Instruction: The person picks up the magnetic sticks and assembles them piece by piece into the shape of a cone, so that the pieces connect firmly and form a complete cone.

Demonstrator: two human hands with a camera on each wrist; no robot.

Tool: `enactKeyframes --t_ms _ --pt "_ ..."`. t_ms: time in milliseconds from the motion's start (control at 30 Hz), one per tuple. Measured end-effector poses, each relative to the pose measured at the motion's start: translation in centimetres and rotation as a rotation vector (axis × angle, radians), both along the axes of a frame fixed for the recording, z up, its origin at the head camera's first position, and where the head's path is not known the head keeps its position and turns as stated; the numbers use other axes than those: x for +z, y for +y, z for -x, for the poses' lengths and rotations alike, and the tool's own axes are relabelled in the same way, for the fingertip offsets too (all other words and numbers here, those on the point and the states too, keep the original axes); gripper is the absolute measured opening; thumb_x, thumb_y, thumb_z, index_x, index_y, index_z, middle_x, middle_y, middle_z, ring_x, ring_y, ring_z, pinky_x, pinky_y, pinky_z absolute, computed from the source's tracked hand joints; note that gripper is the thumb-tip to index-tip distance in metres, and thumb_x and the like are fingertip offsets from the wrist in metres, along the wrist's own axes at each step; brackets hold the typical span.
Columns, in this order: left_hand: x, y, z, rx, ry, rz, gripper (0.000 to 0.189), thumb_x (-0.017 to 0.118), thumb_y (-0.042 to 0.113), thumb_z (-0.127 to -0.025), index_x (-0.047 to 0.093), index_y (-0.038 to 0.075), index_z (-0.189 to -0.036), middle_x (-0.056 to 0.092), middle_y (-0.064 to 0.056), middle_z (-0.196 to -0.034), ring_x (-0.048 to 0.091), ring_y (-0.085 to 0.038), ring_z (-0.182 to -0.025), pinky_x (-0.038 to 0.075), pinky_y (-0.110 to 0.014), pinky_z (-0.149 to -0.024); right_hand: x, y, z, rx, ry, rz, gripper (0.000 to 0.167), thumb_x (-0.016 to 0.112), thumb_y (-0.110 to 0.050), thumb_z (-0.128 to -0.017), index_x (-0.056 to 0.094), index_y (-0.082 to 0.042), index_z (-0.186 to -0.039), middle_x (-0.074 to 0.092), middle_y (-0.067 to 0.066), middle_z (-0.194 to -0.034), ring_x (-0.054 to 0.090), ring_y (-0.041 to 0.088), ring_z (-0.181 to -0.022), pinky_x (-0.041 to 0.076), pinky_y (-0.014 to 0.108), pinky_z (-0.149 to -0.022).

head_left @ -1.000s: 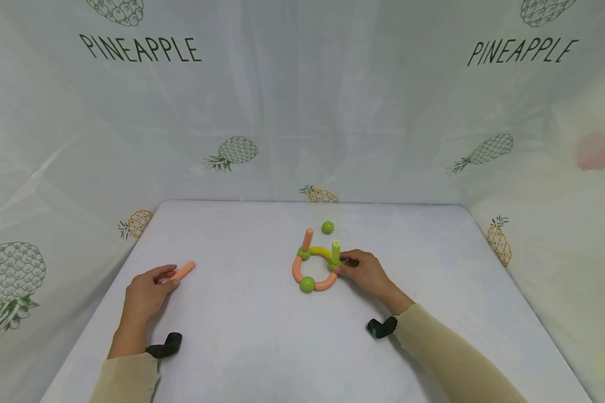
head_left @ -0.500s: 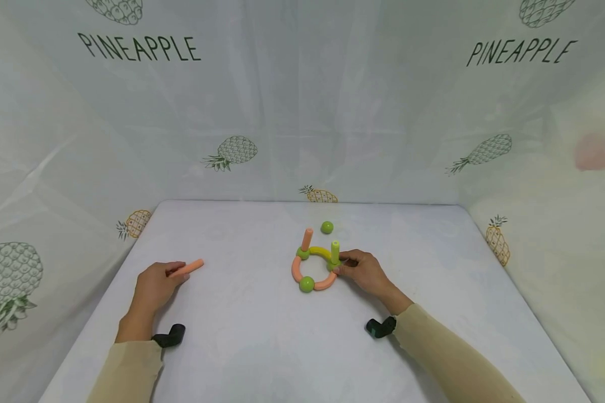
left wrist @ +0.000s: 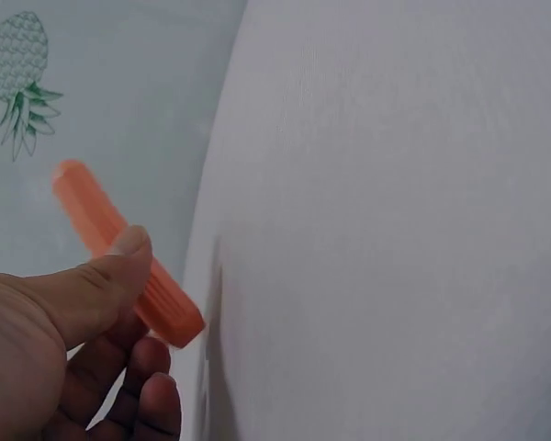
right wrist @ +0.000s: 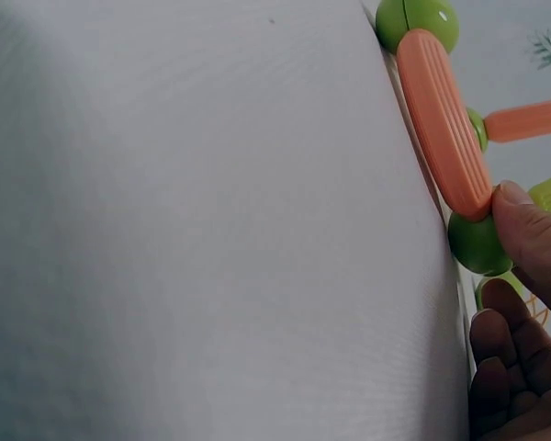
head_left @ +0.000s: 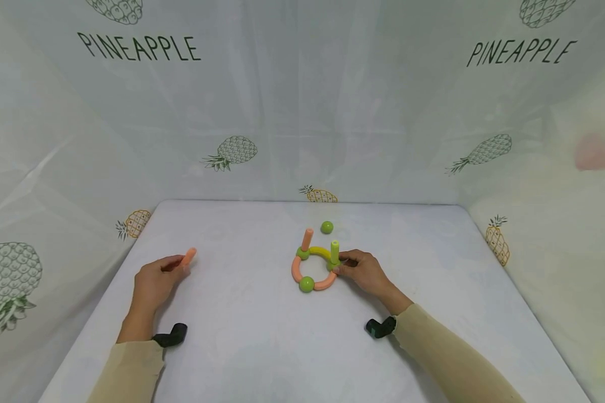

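Between thumb and fingers my left hand (head_left: 153, 282) pinches a ribbed orange rod (left wrist: 92, 211), tilted upward at the table's left. My right hand (head_left: 367, 273) grips the green ball (right wrist: 477, 244) at the right corner of a ring on the table. Curved orange rods (head_left: 296, 270), a curved yellow rod (head_left: 320, 252) and green balls such as the front one (head_left: 306, 284) make up this ring. An orange rod (head_left: 307, 239) stands up from its back left ball (head_left: 303, 254). A yellow-green rod (head_left: 335, 252) rises from the ball my right hand holds.
Behind the ring a loose green ball (head_left: 327, 227) lies on the white table (head_left: 247, 336). Pineapple-printed sheeting (head_left: 282, 101) hangs at the back and along both sides. A black camera mount sits on each wrist.
My left hand first moved slightly right with the orange rod, then turned it from nearly level to a steeper tilt. My right hand and the ring have stayed in place.
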State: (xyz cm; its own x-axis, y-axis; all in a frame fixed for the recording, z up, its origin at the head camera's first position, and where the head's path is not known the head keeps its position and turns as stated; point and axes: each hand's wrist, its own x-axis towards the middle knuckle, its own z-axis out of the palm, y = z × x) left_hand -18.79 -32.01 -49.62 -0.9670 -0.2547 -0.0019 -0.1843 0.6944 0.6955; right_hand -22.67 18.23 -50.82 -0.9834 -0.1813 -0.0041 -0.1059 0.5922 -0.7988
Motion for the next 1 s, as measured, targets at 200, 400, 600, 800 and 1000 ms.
enactKeyframes --t_ms 200,400,600,800,1000 --pt "0.1 0.6 0.1 0.047 0.027 -0.047 0.050 0.079 0.030 -0.097 0.069 0.003 -0.138 0.072 -0.021 -0.131 0.062 -0.043 -0.129 0.046 -0.057 -0.106 0.0 0.0 0.0 0.001 -0.004 0.003 0.043 0.085 -0.026 -0.091 0.075 -0.006 -0.127 0.073 0.006 -0.110 0.062 0.019 -0.097 0.051 0.034 -0.084" --pt "0.1 0.9 0.2 0.043 0.036 -0.076 0.050 0.080 0.031 -0.096 0.070 0.003 -0.136 0.072 -0.021 -0.131 0.061 -0.042 -0.132 0.045 -0.056 -0.110 -0.2 0.1 0.0 0.007 -0.006 0.012 0.044 0.085 -0.026 -0.091 0.075 -0.006 -0.128 0.073 0.006 -0.112 0.062 0.019 -0.097 0.051 0.034 -0.086" --pt "0.4 1.9 0.3 0.035 0.025 -0.144 0.054 0.080 0.031 -0.097 0.066 0.002 -0.140 0.069 -0.021 -0.135 0.061 -0.041 -0.133 0.046 -0.054 -0.112 -0.1 0.1 -0.1 0.010 -0.002 0.014 0.044 0.085 -0.027 -0.091 0.075 -0.006 -0.128 0.074 0.006 -0.112 0.062 0.019 -0.097 0.051 0.034 -0.086" --pt "0.8 3.5 0.4 0.012 0.019 -0.203 0.057 0.080 0.035 -0.096 0.066 0.003 -0.142 0.069 -0.020 -0.136 0.060 -0.038 -0.135 0.044 -0.052 -0.114 0.0 0.0 -0.1 0.000 -0.005 0.014 0.043 0.085 -0.027 -0.091 0.076 -0.007 -0.128 0.074 0.005 -0.114 0.062 0.019 -0.098 0.050 0.035 -0.087" --pt "1.3 5.6 0.6 -0.043 0.031 -0.281 0.063 0.081 0.041 -0.094 0.066 0.004 -0.142 0.071 -0.018 -0.136 0.062 -0.029 -0.132 0.049 -0.023 -0.102 0.1 0.0 -0.1 -0.009 -0.007 0.010 0.042 0.086 -0.027 -0.091 0.076 -0.009 -0.128 0.073 0.006 -0.115 0.061 0.020 -0.098 0.050 0.035 -0.087"
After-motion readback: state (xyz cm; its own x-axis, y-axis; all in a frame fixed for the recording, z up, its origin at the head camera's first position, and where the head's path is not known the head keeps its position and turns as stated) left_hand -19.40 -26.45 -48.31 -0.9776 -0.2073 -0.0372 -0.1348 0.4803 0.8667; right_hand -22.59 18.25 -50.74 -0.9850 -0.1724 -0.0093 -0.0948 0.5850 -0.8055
